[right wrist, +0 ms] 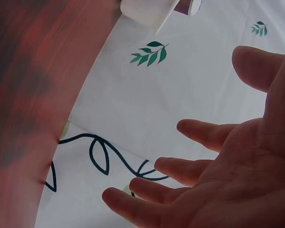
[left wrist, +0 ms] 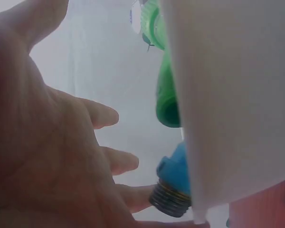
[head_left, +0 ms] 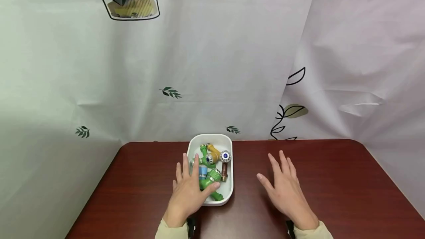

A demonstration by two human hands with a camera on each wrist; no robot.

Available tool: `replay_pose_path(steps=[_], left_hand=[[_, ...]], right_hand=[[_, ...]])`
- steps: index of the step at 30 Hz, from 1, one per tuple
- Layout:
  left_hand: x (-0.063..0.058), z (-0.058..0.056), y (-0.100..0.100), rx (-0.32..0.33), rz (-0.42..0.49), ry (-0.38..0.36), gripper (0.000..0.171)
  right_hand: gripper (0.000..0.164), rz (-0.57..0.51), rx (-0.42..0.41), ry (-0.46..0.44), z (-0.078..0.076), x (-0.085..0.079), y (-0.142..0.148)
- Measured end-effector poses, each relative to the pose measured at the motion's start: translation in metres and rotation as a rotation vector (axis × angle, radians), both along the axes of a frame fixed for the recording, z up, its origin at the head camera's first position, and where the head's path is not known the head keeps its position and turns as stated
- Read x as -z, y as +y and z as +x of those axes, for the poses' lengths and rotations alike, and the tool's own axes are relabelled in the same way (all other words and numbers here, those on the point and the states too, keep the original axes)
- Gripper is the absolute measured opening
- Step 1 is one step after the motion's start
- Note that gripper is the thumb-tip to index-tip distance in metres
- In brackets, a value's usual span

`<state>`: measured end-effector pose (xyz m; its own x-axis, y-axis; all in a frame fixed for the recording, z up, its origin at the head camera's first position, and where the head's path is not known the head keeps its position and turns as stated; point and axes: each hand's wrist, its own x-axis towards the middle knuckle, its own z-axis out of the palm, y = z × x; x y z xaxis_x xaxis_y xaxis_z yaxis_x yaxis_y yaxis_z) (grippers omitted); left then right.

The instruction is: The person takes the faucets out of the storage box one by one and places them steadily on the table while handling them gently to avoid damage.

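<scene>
A white plastic tray (head_left: pixel 231 185) holds several valve-like pipe fittings with ribbed knobs. Among them I see a green fitting (head_left: pixel 214 175), a yellow fitting (head_left: pixel 214 149), a brown fitting (head_left: pixel 224 170) and a blue fitting (head_left: pixel 203 171). My left hand (head_left: pixel 187 193) hovers at the tray's near left side, fingers spread, hiding part of the contents. In the left wrist view the blue fitting's threaded end (left wrist: pixel 170 199) sticks out past the tray wall, near the fingertips. To the right of the tray, my right hand (head_left: pixel 287 191) is held above the table with fingers spread, touching nothing.
The dark red-brown table (head_left: pixel 139 187) has rounded far corners. Behind it hangs a pale curtain (head_left: pixel 212 65) printed with leaves and a plant jar. The tray stands at the table's far edge, near the curtain.
</scene>
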<state>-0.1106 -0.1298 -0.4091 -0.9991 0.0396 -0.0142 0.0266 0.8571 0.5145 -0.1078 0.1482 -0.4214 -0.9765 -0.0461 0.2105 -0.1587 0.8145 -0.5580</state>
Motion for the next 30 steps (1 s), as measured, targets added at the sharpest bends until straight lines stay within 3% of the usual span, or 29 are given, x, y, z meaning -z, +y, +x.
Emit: replay_pose_path(steps=[7,15,30], left_hand=[[0.002,0.001,-0.005,0.042,0.036,0.01,0.11],[0.005,0.0,-0.007,0.051,0.055,-0.04,0.115],[0.01,0.004,-0.018,0.085,0.048,-0.015,0.133]], right_hand=[[0.071,-0.019,-0.022,0.039,-0.005,-0.001,-0.006],[0.071,-0.039,-0.07,0.067,-0.016,-0.001,-0.013],[0.067,-0.056,-0.134,0.103,-0.033,-0.001,-0.034]])
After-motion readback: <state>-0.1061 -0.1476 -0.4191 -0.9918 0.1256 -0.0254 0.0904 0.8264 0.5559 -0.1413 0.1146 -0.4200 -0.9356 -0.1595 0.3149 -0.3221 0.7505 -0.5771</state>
